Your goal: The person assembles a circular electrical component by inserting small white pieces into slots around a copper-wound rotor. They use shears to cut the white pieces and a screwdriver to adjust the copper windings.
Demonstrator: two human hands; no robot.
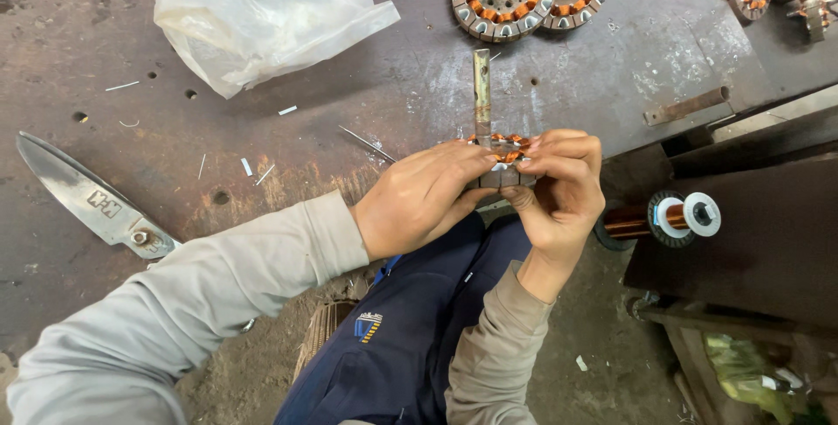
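Stator core (499,161) sits clamped between both my hands at the bench edge (611,141), left hand (419,198) and right hand (559,189) equally close, its shaft (481,85) pointing straight away from me.

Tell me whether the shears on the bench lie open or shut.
Cannot tell: only one blade of the shears shows; the left sleeve hides the rest.

Both hands, left hand (419,198) and right hand (559,194), around a copper-wound stator (502,159) above the workbench (367,93).
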